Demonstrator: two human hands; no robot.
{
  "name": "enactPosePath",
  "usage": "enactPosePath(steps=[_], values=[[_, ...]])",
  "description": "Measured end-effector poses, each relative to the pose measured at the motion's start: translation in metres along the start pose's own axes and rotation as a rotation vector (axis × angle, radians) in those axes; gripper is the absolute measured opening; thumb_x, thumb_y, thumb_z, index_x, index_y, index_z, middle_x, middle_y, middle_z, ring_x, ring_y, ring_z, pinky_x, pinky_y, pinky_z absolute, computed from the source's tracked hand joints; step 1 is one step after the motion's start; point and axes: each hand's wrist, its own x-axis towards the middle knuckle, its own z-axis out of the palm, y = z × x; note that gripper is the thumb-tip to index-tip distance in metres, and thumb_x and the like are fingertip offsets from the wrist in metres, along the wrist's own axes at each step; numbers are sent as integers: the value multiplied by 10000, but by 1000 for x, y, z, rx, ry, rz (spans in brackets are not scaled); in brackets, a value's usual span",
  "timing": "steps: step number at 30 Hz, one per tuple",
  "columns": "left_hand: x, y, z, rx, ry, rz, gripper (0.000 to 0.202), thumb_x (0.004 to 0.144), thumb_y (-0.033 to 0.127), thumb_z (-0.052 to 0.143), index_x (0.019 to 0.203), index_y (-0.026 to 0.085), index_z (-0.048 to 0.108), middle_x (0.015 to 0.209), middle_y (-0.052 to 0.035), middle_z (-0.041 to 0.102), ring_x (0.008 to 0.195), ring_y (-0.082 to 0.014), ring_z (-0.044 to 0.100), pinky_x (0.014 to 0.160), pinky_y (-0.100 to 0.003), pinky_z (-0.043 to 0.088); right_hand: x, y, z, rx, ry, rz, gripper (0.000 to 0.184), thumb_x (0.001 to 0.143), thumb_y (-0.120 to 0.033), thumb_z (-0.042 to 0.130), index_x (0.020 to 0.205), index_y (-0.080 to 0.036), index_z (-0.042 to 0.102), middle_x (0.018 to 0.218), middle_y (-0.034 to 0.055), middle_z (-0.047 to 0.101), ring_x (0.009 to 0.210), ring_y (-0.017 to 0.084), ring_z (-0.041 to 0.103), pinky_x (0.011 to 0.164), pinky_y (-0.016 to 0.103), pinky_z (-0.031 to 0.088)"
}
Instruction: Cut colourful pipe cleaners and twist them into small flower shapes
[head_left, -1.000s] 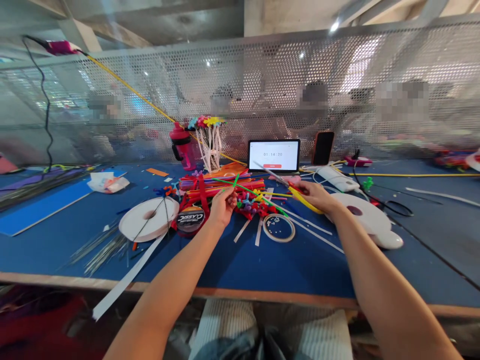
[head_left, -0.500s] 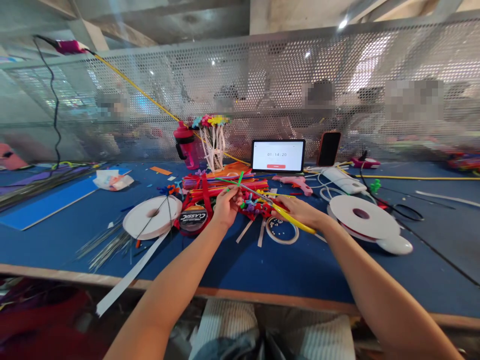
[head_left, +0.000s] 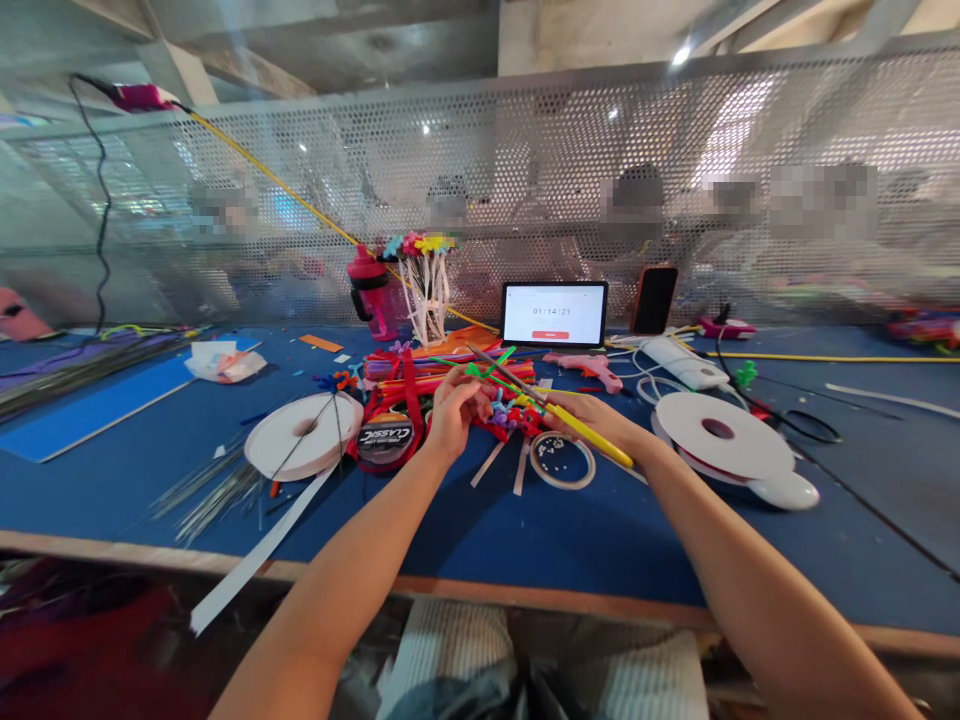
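My left hand [head_left: 456, 415] is shut on a thin green pipe-cleaner stem [head_left: 491, 368] above the heap of coloured craft sticks [head_left: 450, 378]. My right hand [head_left: 589, 420] grips yellow-handled scissors [head_left: 559, 405], with the metal blades reaching up and left to the green stem. The blade tips are right at the stem, but I cannot tell if they are cutting it. Red and purple pipe-cleaner bits [head_left: 510, 420] lie under the gap between my hands. A small tape ring [head_left: 562, 460] with beads inside lies below my right hand.
The blue table holds white tape rolls [head_left: 304, 435], a black "Classic" tape roll [head_left: 385, 438], a white spool [head_left: 720, 435], a pink glue gun [head_left: 589, 368], a timer tablet [head_left: 555, 313], a phone [head_left: 654, 300] and a pink bottle [head_left: 371, 295]. Perforated metal mesh [head_left: 525, 170] stands behind, with blurred people beyond.
My right hand has moved left, bringing the scissors' blades to the green stem. My hands are closer together. The tablet's timer has gone from 01:14:20 to 01:14:21.
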Motion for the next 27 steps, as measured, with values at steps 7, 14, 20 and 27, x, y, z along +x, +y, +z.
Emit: enactPosePath(steps=[7,14,20,27], values=[[-1,0,1,134,33,54,206,710,322,652,797,167,548,607,21,580,501,-93,542,465,-203,406,-1,1,-2,51,12,-32,448,877,-532,377,1108,-217,597,938,72,688,881,242,628,780,327,454],[0,-3,1,119,66,41,178,674,282,684,757,164,580,593,23,597,483,-74,530,476,-194,414,-2,1,1,56,-3,-26,498,831,-585,426,1111,-205,584,946,82,685,876,261,624,747,326,451],[0,0,1,108,75,18,167,655,264,698,746,166,598,575,25,594,485,-75,548,468,-183,399,-2,1,2,22,-43,-32,505,841,-571,404,1164,-207,540,1025,95,661,945,276,609,788,342,442],[0,-1,1,121,62,16,161,657,263,694,735,157,601,582,12,611,470,-72,542,457,-183,389,-2,6,9,-64,-29,-29,518,847,-586,371,1158,-204,535,1057,103,648,982,274,598,804,341,430]])
